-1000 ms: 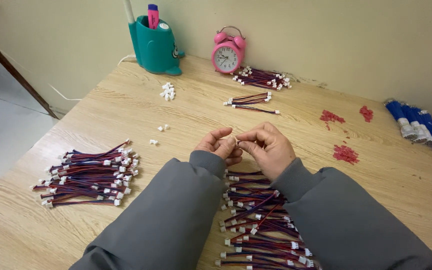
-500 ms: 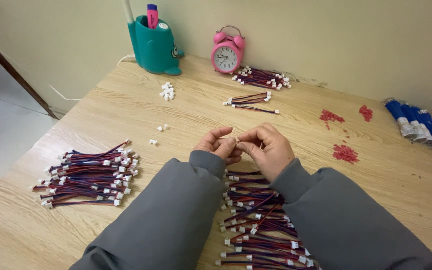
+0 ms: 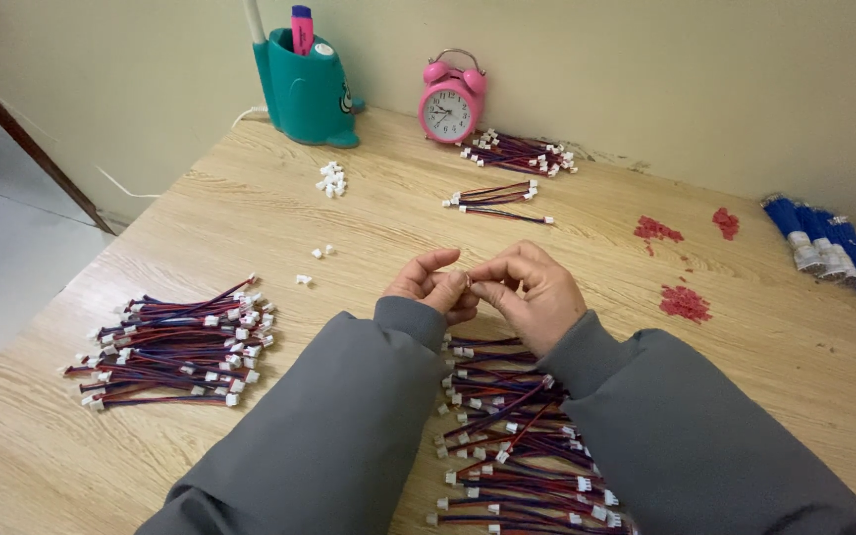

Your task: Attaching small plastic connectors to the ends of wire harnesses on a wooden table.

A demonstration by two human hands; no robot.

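Pinching small connector, both hands' fingers closed

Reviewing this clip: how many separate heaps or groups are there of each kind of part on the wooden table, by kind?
Piles of red-and-blue wire leads with white plugs: 4
Clusters of loose white plastic plugs: 2
Heaps of small red bits: 3
Bundle of blue sleeved parts: 1
Total: 10

Pink alarm clock beside teal pen holder.
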